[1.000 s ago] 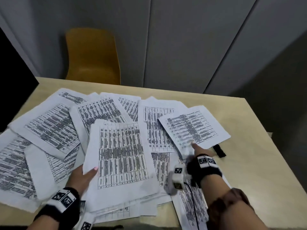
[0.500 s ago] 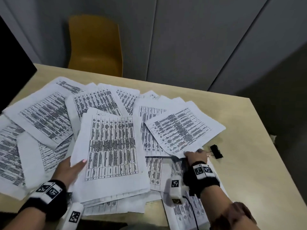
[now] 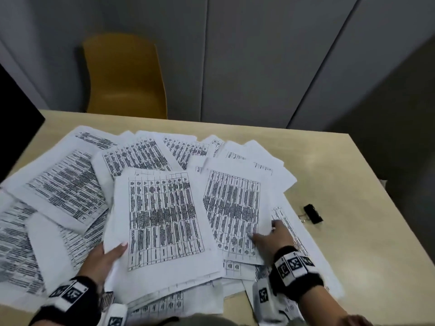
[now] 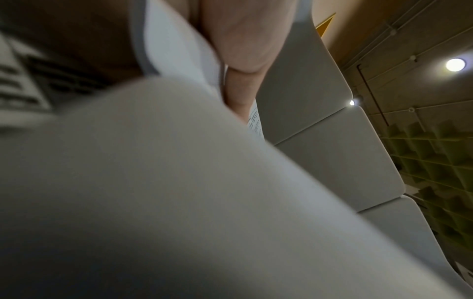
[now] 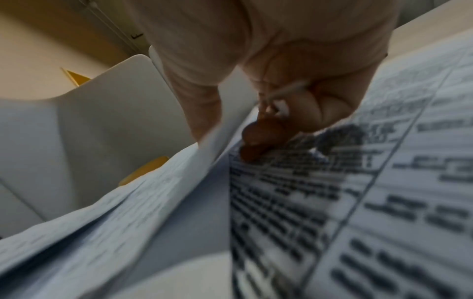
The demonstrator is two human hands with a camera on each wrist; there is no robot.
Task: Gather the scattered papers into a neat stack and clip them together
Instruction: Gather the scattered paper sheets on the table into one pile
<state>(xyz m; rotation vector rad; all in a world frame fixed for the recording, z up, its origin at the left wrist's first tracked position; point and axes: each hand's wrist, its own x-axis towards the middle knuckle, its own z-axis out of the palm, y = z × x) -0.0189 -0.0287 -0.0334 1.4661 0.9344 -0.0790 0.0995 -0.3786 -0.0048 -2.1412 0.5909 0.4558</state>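
Printed white papers [image 3: 63, 184] lie scattered and overlapping across a beige table [image 3: 353, 243]. My left hand [image 3: 110, 255] grips the lower left edge of a small pile topped by a table-printed sheet [image 3: 162, 220], with the thumb on top. In the left wrist view blurred paper [image 4: 179, 202] fills the frame beside a finger [image 4: 243, 50]. My right hand [image 3: 266, 235] pinches the lower right corner of another sheet [image 3: 233, 208] lying just right of that pile; in the right wrist view the thumb [image 5: 199, 97] holds the lifted sheet [image 5: 115, 212]. A black binder clip [image 3: 313, 214] lies on the table to the right, untouched.
A yellow chair [image 3: 124, 76] stands behind the far table edge, before grey wall panels. A black screen edge [image 3: 14, 128] shows at the far left. Bare table surface lies right of the clip, with the table's right edge close by.
My right hand has dragged its sheet left and turned it, so it now lies beside the pile in my left hand. The binder clip is now uncovered.
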